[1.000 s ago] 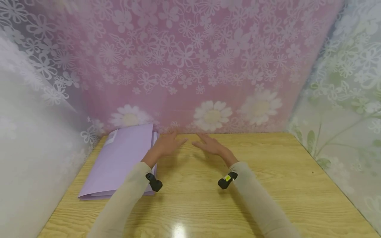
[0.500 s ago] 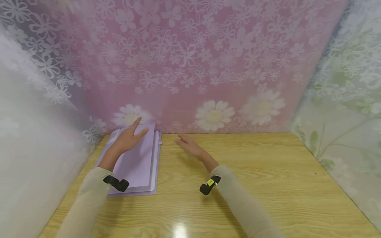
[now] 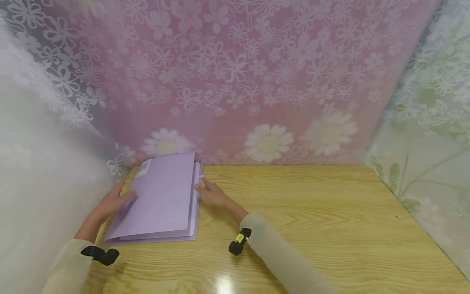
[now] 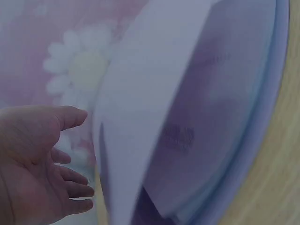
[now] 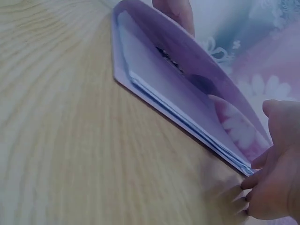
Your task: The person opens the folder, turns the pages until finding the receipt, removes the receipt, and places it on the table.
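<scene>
A lilac folder [image 3: 161, 200] lies at the left of the table, its cover raised a little at the right side over the pages [image 5: 154, 89] inside. My left hand [image 3: 111, 201] is at the folder's left edge, its thumb overlapping the cover in the head view. In the left wrist view the fingers [image 4: 75, 188] are loosely extended and hold nothing. At the opposite edge, my right hand [image 3: 216, 195] has its fingertips right by the page edges and a small tab [image 3: 201, 176]. The right wrist view shows those fingers relaxed beside the folder's corner.
The wooden table [image 3: 301, 228] extends to the right of the folder. A pink flowered backdrop [image 3: 235, 81] rises at the back, with a white one [image 3: 44, 171] on the left and a green-leafed one [image 3: 433, 163] on the right. Each wrist carries a black camera [image 3: 100, 255].
My left hand has swept from the middle, over the folder, to its left edge. My right hand has moved left to the folder's right edge. The folder's cover has shifted slightly.
</scene>
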Motion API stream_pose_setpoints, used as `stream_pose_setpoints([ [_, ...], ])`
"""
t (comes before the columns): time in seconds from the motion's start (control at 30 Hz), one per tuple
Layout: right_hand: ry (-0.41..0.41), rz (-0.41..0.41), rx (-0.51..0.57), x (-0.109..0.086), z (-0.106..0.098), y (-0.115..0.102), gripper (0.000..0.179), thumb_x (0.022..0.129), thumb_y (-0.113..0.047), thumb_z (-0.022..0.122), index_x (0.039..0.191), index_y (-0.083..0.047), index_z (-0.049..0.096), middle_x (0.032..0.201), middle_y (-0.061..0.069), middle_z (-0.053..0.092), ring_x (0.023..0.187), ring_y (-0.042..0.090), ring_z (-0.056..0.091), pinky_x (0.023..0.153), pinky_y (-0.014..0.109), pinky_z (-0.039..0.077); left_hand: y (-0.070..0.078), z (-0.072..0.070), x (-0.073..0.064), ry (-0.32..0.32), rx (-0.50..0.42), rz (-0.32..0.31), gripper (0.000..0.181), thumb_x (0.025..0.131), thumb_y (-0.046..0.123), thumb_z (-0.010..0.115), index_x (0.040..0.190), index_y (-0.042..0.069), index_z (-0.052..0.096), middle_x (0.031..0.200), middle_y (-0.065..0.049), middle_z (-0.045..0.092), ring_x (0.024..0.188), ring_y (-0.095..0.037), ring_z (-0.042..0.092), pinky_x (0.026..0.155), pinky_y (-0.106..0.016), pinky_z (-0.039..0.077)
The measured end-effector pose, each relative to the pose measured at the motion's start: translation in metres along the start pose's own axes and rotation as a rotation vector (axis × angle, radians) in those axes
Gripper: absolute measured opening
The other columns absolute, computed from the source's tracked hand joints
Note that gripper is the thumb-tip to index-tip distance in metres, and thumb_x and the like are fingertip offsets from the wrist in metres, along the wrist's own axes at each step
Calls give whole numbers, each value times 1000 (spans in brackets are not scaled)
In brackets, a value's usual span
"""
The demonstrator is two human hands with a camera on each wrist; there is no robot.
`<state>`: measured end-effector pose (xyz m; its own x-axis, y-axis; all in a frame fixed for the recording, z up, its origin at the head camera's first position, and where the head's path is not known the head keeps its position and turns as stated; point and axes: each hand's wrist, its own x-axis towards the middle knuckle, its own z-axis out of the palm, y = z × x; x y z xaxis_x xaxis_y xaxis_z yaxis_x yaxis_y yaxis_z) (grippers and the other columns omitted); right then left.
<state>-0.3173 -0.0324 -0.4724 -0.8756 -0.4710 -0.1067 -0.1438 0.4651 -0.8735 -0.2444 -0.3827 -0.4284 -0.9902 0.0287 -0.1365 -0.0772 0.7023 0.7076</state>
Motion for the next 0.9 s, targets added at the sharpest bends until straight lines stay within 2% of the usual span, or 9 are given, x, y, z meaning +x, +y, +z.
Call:
stream_pose_setpoints([
  [0.07,18,5,-46,0,8,-1,79,105,-62,34,162,-8,26,166,16,32,159,38,5,128,59,7,-10,-1,-4,-58,-13,-43,92,108,43,44,156,-13,-12,156,-49,2,144,-68,10,115,-75,19],
  [0.17,26,-7,-73,-5,19,-8,78,106,-61,29,160,-5,30,166,16,30,159,40,7,127,61,6,-21,0,-7,-123,-15,-92,93,109,45,39,153,-17,-14,155,-50,1,144,-67,8,118,-72,18],
  [0.3,41,-13,-32,-11,30,-18,75,109,-54,26,157,3,33,164,22,32,157,42,14,128,58,10,-25,5,-9,-126,-8,-96,89,110,45,38,152,-21,-5,156,-48,1,146,-65,5,119,-71,14],
  [0.4,75,-12,57,-13,34,-22,64,110,-44,31,146,5,50,153,24,48,147,41,39,123,53,30,-22,8,-10,-105,-4,-100,86,110,43,39,152,-23,2,157,-47,5,146,-63,8,120,-69,17],
  [0.5,113,-16,96,-13,35,-20,45,109,-32,41,120,6,62,123,22,62,115,34,60,100,48,51,-18,9,-11,-91,-19,-86,82,110,36,43,152,-23,6,156,-47,11,145,-62,17,118,-67,25],
  [0.6,157,-15,80,-13,30,-16,32,106,-21,49,116,6,64,117,22,65,106,31,63,93,44,55,-13,9,-12,-93,-79,-70,79,108,29,50,152,-22,9,156,-47,16,144,-62,24,115,-67,33],
  [0.7,188,-17,87,-14,19,-11,33,104,-14,54,129,4,64,126,21,67,115,30,64,99,42,56,-8,10,-12,-120,-145,-67,81,106,25,55,154,-20,8,156,-47,17,143,-62,26,113,-66,37],
  [0.77,196,-9,144,-16,10,-9,35,101,-10,59,133,3,64,131,21,67,119,31,65,101,42,56,-3,13,-12,-138,-171,-72,85,104,26,59,155,-19,8,157,-46,18,144,-60,27,113,-64,39],
  [0.9,220,21,283,-29,-9,-5,39,96,-2,66,134,3,64,137,21,64,125,34,64,99,39,57,8,25,-12,-199,-194,-48,88,102,30,64,154,-19,12,156,-43,25,141,-54,40,111,-58,44],
])
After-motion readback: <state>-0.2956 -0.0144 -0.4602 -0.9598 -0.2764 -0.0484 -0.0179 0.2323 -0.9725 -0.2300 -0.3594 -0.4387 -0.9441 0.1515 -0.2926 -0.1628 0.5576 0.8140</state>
